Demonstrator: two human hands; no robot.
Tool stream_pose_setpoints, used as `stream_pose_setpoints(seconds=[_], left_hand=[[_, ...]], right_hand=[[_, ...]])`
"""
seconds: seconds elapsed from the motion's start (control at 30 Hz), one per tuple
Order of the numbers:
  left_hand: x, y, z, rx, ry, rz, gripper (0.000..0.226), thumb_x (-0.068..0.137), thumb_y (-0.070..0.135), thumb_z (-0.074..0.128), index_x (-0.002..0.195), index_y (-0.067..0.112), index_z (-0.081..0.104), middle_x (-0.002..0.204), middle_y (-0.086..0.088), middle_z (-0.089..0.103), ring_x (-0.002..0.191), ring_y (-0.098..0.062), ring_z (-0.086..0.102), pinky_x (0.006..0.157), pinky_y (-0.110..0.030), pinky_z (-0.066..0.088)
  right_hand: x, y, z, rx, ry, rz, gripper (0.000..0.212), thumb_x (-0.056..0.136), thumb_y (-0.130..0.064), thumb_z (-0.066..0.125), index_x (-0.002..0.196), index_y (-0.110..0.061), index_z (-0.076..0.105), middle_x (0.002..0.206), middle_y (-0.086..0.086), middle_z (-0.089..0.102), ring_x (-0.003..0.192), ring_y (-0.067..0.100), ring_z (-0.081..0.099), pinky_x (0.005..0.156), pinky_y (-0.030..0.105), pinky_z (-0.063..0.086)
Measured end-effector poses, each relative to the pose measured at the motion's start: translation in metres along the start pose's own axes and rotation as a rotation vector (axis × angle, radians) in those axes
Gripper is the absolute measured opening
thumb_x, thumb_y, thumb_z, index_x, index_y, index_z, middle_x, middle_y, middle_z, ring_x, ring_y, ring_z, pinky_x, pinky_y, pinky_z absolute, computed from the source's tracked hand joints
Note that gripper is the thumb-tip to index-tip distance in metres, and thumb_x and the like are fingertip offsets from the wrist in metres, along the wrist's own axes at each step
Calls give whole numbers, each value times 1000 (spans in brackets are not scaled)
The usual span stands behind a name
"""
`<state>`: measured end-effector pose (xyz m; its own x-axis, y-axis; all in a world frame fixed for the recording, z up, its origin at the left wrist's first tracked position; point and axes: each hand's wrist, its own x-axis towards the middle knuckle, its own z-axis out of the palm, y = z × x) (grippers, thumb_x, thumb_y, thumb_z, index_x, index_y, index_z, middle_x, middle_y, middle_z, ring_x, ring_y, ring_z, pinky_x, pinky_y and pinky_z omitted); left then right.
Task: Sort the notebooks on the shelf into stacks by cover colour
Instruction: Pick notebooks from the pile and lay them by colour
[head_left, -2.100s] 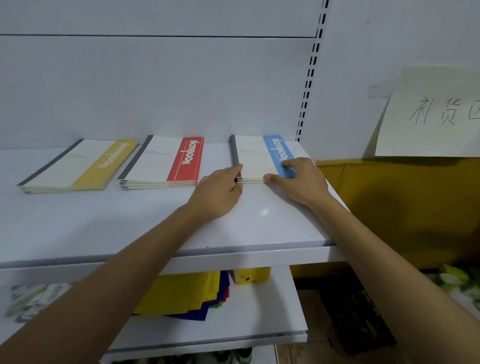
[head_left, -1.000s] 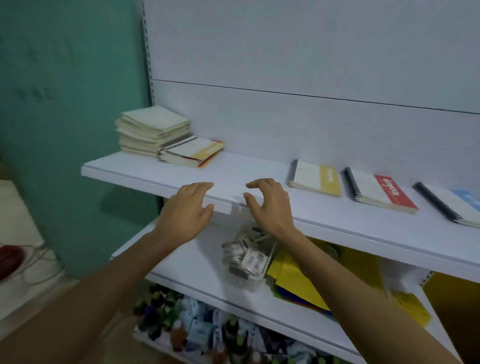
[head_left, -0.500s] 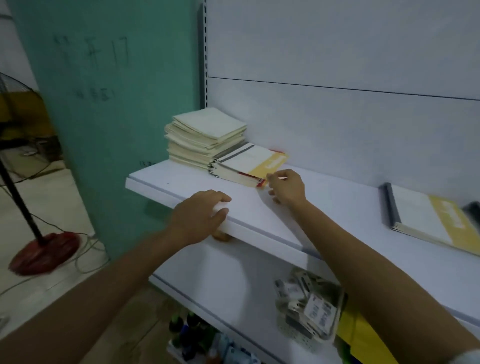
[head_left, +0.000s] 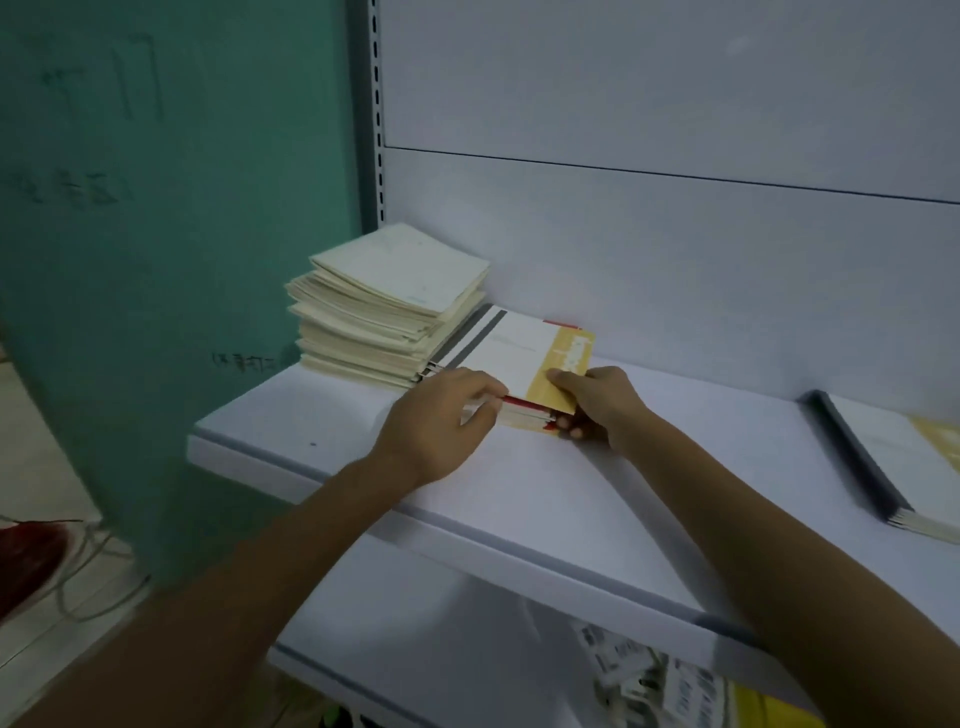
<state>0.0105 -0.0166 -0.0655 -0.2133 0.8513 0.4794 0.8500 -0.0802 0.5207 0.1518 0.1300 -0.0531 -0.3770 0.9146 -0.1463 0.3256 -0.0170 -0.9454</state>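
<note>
A small unsorted pile of notebooks lies at the back left of the white shelf (head_left: 545, 488). Its top one is a yellow-striped notebook (head_left: 524, 358), and a red cover edge shows under it. My right hand (head_left: 597, 408) pinches the near right corner of that yellow-striped notebook, thumb on top and fingers below. My left hand (head_left: 441, 421) rests on the pile's near edge, fingers curled against the covers. A sorted stack with a yellow-striped cover (head_left: 914, 467) lies at the far right of the shelf.
A tall stack of cream booklets (head_left: 384, 306) stands left of the pile, against a green wall (head_left: 156, 208). The lower shelf holds a basket of small packets (head_left: 639, 680) and yellow sheets. A red fan base (head_left: 26, 561) sits on the floor at left.
My view and both hands swung left from the blue stack to the unsorted pile. My right hand took hold of the top yellow-striped notebook's corner, and my left hand rose from the shelf edge to the pile.
</note>
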Motion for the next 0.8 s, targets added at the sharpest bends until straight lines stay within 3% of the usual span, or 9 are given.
stream_pose_setpoints(seconds=[0.17, 0.37, 0.53, 0.63, 0.7, 0.77, 0.8], left_hand=[[19, -25, -6, -218, -30, -27, 14, 93, 26, 57, 102, 27, 67, 92, 15, 69, 83, -2, 64, 76, -27, 53], [22, -41, -15, -519, -62, -119, 18, 95, 18, 52, 88, 13, 67, 74, 5, 71, 57, -8, 64, 56, -23, 51], [21, -35, -20, -742, -265, -245, 49, 94, 53, 42, 99, 12, 68, 81, -4, 75, 66, -19, 70, 57, -25, 51], [23, -34, -29, -904, -494, -217, 77, 71, 75, 30, 110, 19, 66, 99, -5, 74, 88, -21, 71, 69, -24, 53], [22, -40, -29, -999, -508, -182, 63, 73, 70, 39, 113, 28, 62, 112, 1, 70, 101, -13, 67, 84, -24, 52], [18, -43, -28, -1004, -454, -160, 27, 88, 41, 54, 112, 30, 62, 117, 5, 68, 101, -4, 66, 85, -19, 51], [17, -43, -27, -997, -424, -151, 21, 92, 28, 55, 112, 29, 61, 115, 8, 68, 99, -1, 66, 82, -16, 52]], right_hand=[[-2, 3, 8, -109, 248, -31, 28, 86, -36, 65, 76, -14, 50, 72, 6, 57, 53, 17, 49, 42, 24, 33], [-36, -4, 9, 187, 453, -88, 10, 92, -20, 59, 96, -11, 57, 88, 5, 61, 67, 16, 55, 53, 26, 40], [-83, -9, 2, 384, 434, -192, 8, 90, -25, 64, 88, -18, 60, 82, 0, 64, 71, 16, 54, 59, 27, 41], [-105, -9, 11, 280, 354, -348, 10, 90, -25, 64, 95, -16, 63, 88, 0, 72, 74, 18, 66, 56, 26, 51], [-113, -7, 22, 191, 299, -429, 8, 89, -22, 63, 95, -16, 62, 93, -1, 74, 80, 18, 71, 63, 29, 58], [-112, -3, 32, 167, 277, -438, 10, 89, -26, 62, 93, -18, 63, 93, -2, 74, 82, 17, 71, 67, 31, 59], [-110, -2, 35, 166, 301, -425, 14, 90, -32, 59, 90, -18, 64, 88, -3, 73, 78, 16, 70, 65, 30, 57]])
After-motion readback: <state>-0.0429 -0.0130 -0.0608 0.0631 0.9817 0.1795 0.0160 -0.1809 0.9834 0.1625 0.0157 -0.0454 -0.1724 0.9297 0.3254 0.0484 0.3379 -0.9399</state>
